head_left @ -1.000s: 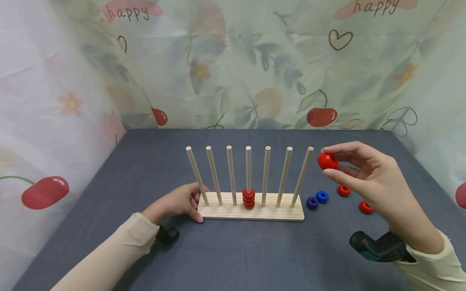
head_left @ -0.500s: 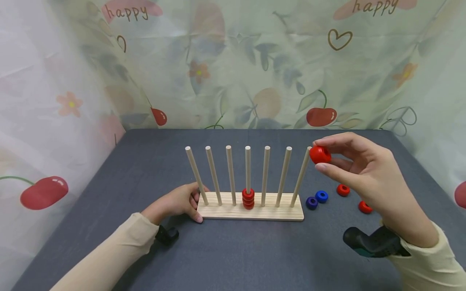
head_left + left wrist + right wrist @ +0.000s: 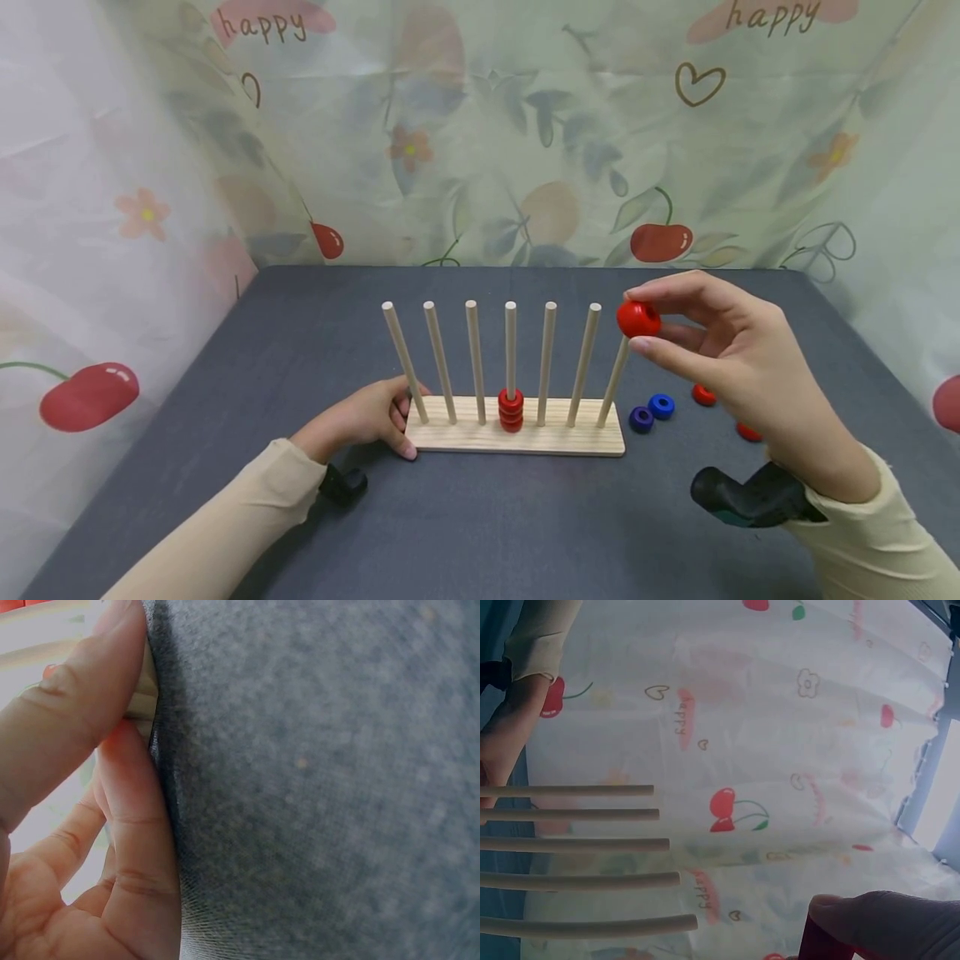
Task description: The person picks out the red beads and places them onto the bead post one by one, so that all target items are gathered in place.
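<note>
A wooden peg stand [image 3: 465, 439] with several upright pegs stands mid-table in the head view. My left hand [image 3: 367, 417] grips its left end, thumb at the front corner; the left wrist view shows the thumb and a finger at the wood's edge. On the middle peg sits a short stack of red rings [image 3: 512, 411]. Between thumb and fingertips my right hand [image 3: 727, 342] pinches a red ring [image 3: 637, 318], raised in front of the top of the rightmost peg [image 3: 615, 379], whose tip is hidden. Whether ring and peg touch, I cannot tell.
Right of the stand lie a purple ring [image 3: 641, 419] and a blue ring [image 3: 662, 407]. Two more red rings, one farther back [image 3: 703, 395], are partly covered by my right hand. A patterned cloth [image 3: 480, 167] encloses the dark table [image 3: 480, 525] at the back and sides.
My right hand has moved left with the red ring, from beside the rightmost peg to in front of its top. The left hand and the stand have stayed put.
</note>
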Demonstrator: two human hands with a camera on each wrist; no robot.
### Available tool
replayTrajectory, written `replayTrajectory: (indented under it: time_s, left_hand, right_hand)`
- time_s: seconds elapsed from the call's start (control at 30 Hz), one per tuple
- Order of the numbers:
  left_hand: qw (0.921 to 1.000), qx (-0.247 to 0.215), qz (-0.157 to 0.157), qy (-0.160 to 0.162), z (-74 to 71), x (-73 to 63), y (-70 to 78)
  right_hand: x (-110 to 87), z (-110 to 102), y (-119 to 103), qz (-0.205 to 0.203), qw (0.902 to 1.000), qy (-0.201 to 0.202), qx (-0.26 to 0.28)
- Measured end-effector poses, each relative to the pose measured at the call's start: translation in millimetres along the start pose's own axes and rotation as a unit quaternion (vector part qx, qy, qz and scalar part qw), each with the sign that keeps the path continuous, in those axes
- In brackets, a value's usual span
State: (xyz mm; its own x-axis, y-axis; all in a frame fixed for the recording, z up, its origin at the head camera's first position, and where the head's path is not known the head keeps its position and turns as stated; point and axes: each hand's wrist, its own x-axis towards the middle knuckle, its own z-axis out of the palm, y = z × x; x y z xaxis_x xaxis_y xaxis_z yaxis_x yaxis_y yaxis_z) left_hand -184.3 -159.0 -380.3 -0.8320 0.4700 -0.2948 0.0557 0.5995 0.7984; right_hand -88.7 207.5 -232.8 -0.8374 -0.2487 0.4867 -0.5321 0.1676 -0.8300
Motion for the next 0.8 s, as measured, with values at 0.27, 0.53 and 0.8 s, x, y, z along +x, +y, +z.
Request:
replayTrajectory:
  time_s: [0.27,0.53,0.8]
  left_hand:
    - [1.0,-0.001,0.006,-0.005,-1.3,0.6,-3.3]
    - [0.9999,-0.007,0.008,-0.007,-1.2,1.5,-3.9]
    - [0.9999,-0.004,0.014,-0.008,-1.4,1.2,-3.7]
  right_hand:
    - [3.9,6.0,-0.5,-0.034,0.9993,-0.006,0.009]
    - [11.0,13.7,4.1,-0.077,0.997,-0.007,0.005]
    - [20.1,18.5,6.6,-0.076,0.9969,-0.001,-0.02]
